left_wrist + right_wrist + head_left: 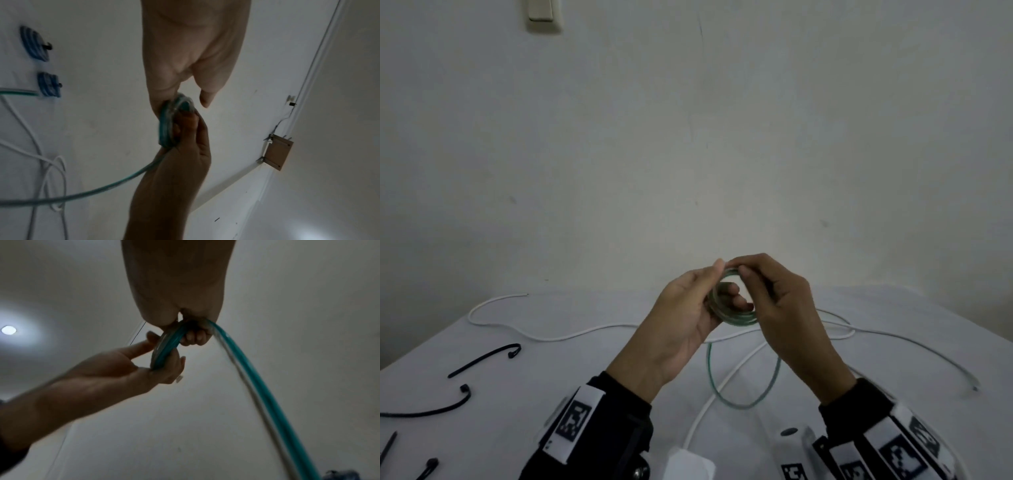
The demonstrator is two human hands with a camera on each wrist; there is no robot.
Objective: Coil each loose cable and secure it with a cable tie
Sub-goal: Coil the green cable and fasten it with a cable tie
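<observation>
Green cable (736, 317), wound into a small coil, held up above the table (585, 363) at centre frame, between both hands. Nearest the camera: dark sleeves with black-and-white marker bands at bottom of frame. Loose tail of the cable hangs down in a loop at lower centre, under the wrists. Left hand (685, 315): thumb and fingers curled round the left side of the coil, fingers passing through its middle. Right hand (777, 301): thumb and forefinger pinch the top of the coil, remaining fingers curled; right wrist view shows the tail running out past these fingers.

Lower left of frame: several black cable ties (486, 359) lying loose on the table. White cable (544, 337) snakes across the table behind the hands, left to right. Left wrist view, upper left: two blue coiled bundles (34, 43), tied, on the table. Far back: plain pale wall (688, 137), a switch plate (541, 13) at top left.
</observation>
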